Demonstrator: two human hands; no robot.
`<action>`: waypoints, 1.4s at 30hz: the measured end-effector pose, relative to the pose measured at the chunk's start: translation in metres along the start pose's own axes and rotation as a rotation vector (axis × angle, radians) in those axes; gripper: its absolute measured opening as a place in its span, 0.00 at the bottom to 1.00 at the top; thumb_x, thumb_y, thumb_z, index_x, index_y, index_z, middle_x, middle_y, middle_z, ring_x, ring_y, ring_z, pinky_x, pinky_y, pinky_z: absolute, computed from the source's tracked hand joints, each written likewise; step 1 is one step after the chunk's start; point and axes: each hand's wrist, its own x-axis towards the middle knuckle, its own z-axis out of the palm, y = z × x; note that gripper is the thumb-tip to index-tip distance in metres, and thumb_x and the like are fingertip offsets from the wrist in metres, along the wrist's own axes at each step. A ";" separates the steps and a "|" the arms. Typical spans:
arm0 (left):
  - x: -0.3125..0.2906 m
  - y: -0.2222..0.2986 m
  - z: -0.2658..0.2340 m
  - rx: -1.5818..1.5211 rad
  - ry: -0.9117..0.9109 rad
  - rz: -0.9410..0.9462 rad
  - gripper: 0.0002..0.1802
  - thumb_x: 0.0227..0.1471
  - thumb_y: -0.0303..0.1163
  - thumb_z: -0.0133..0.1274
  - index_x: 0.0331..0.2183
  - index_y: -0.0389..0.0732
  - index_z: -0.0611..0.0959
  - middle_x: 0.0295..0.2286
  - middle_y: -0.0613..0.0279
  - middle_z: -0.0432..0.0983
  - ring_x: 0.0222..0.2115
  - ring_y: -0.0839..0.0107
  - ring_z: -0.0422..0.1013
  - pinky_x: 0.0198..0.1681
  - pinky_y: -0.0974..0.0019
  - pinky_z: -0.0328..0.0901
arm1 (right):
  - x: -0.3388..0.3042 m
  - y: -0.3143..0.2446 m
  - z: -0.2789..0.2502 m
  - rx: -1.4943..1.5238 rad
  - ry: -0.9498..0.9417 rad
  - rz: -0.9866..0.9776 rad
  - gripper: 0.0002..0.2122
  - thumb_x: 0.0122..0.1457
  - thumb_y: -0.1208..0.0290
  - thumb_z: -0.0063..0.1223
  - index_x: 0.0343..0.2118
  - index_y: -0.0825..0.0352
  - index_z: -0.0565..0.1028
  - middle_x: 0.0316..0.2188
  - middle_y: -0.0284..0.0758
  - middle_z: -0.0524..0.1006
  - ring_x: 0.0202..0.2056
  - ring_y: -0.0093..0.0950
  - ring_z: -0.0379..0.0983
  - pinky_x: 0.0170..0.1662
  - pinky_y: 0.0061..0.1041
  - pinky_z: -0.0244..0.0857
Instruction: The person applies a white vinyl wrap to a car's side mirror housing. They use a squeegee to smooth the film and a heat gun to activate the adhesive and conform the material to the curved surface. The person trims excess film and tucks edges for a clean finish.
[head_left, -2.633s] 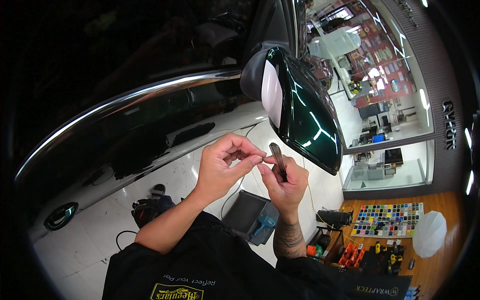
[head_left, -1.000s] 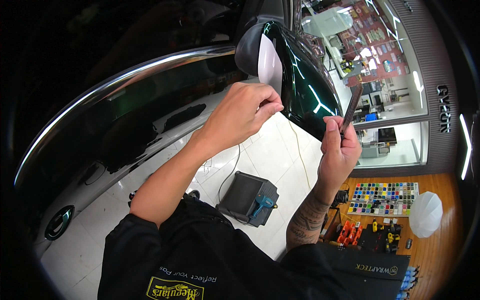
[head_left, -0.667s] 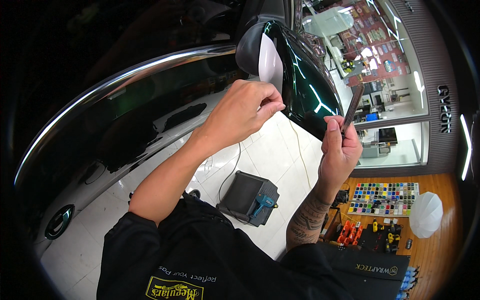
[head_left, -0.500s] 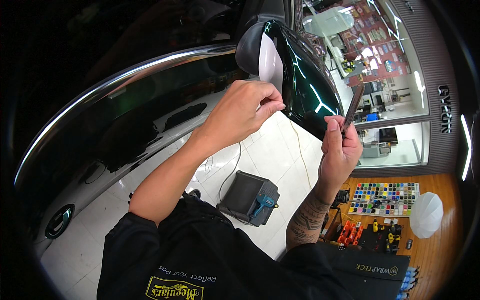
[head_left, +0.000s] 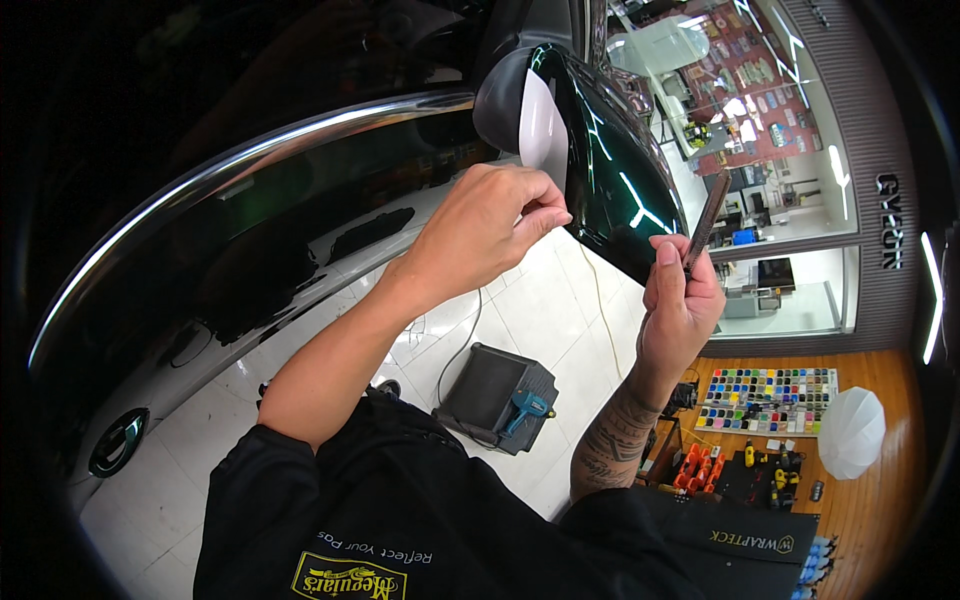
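A thin film edge is being pinched by the left hand (head_left: 490, 235) against the side mirror (head_left: 600, 150); a flat scraper (head_left: 706, 208) is being gripped by the right hand (head_left: 680, 310) just beside. A crease is being risked if the film is tugged unevenly.

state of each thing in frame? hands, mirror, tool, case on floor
Left hand: pinched grip on the film edge at the mirror.
Right hand: shut on thin dark flat tool, upright.
Glossy dark-green car side mirror: partly wrapped, white patch showing.
Dark grey floor case: closed.

white tiled floor (head_left: 540, 300) | wooden floor (head_left: 880, 500) | glass partition (head_left: 790, 230)
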 end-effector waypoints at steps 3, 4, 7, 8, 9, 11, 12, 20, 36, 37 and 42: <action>-0.001 0.000 0.000 -0.027 -0.001 -0.008 0.08 0.51 0.30 0.57 0.28 0.34 0.83 0.24 0.56 0.78 0.25 0.69 0.72 0.26 0.68 0.64 | -0.001 -0.001 0.000 0.005 -0.001 0.012 0.05 0.60 0.74 0.52 0.31 0.70 0.76 0.20 0.19 0.67 0.21 0.08 0.54 0.24 0.10 0.44; -0.002 0.000 0.000 -0.030 -0.001 -0.005 0.08 0.51 0.30 0.57 0.28 0.34 0.83 0.24 0.56 0.78 0.25 0.69 0.72 0.26 0.68 0.64 | -0.001 -0.001 0.000 0.004 -0.003 0.016 0.05 0.60 0.74 0.52 0.30 0.70 0.76 0.20 0.19 0.67 0.21 0.08 0.54 0.24 0.10 0.43; -0.001 0.001 0.000 -0.032 0.002 0.001 0.08 0.51 0.30 0.57 0.27 0.34 0.82 0.24 0.56 0.78 0.24 0.70 0.72 0.26 0.68 0.63 | -0.001 -0.001 0.000 -0.003 -0.003 0.004 0.05 0.60 0.73 0.52 0.30 0.70 0.76 0.20 0.19 0.66 0.21 0.08 0.54 0.24 0.10 0.43; -0.001 0.001 0.000 -0.029 0.005 0.002 0.08 0.51 0.30 0.57 0.27 0.34 0.83 0.24 0.56 0.78 0.24 0.70 0.72 0.26 0.68 0.63 | 0.000 -0.001 0.000 -0.004 -0.004 0.005 0.05 0.60 0.74 0.52 0.30 0.70 0.76 0.20 0.19 0.66 0.21 0.08 0.54 0.24 0.10 0.43; -0.001 0.002 0.000 -0.025 0.008 0.003 0.08 0.51 0.30 0.57 0.27 0.34 0.83 0.24 0.56 0.78 0.24 0.70 0.72 0.26 0.68 0.63 | 0.000 -0.001 0.000 -0.005 -0.005 0.006 0.05 0.60 0.74 0.52 0.31 0.70 0.76 0.20 0.19 0.66 0.21 0.08 0.54 0.24 0.11 0.43; -0.002 0.002 0.001 -0.026 0.020 0.001 0.08 0.51 0.30 0.57 0.27 0.34 0.83 0.24 0.56 0.78 0.24 0.70 0.72 0.26 0.68 0.63 | 0.000 0.000 0.000 -0.005 -0.005 0.005 0.05 0.60 0.74 0.52 0.31 0.70 0.76 0.20 0.19 0.66 0.21 0.08 0.54 0.24 0.11 0.43; -0.002 0.002 0.001 -0.028 0.025 0.001 0.08 0.51 0.30 0.57 0.27 0.34 0.83 0.24 0.56 0.78 0.24 0.70 0.72 0.26 0.68 0.63 | 0.000 0.000 0.000 -0.004 -0.004 0.003 0.05 0.60 0.74 0.52 0.31 0.70 0.76 0.20 0.19 0.66 0.21 0.08 0.54 0.24 0.11 0.43; -0.005 0.006 0.005 -0.006 0.061 -0.015 0.08 0.49 0.29 0.59 0.27 0.33 0.83 0.24 0.54 0.78 0.24 0.67 0.72 0.27 0.67 0.63 | -0.001 0.000 -0.002 -0.022 0.004 0.000 0.05 0.60 0.74 0.52 0.31 0.70 0.76 0.20 0.20 0.67 0.21 0.09 0.54 0.24 0.11 0.44; 0.005 -0.002 0.006 -0.058 0.033 -0.063 0.09 0.46 0.30 0.62 0.24 0.33 0.83 0.22 0.54 0.78 0.25 0.67 0.74 0.31 0.65 0.65 | 0.014 -0.011 -0.008 0.116 -0.202 0.081 0.09 0.60 0.73 0.48 0.42 0.69 0.71 0.21 0.21 0.66 0.21 0.10 0.55 0.25 0.10 0.47; 0.006 -0.004 0.006 -0.107 0.012 -0.081 0.09 0.47 0.31 0.61 0.25 0.34 0.83 0.23 0.54 0.78 0.26 0.67 0.74 0.32 0.65 0.65 | 0.019 -0.014 -0.011 0.206 -0.258 0.120 0.10 0.60 0.73 0.46 0.44 0.69 0.69 0.22 0.21 0.65 0.21 0.10 0.55 0.24 0.10 0.48; 0.002 -0.021 0.012 -0.321 -0.018 -0.155 0.08 0.51 0.31 0.58 0.27 0.35 0.84 0.24 0.56 0.79 0.27 0.69 0.74 0.36 0.64 0.67 | 0.051 -0.027 -0.033 -0.074 -0.420 -0.207 0.13 0.63 0.76 0.43 0.49 0.70 0.66 0.25 0.30 0.69 0.22 0.15 0.59 0.26 0.15 0.55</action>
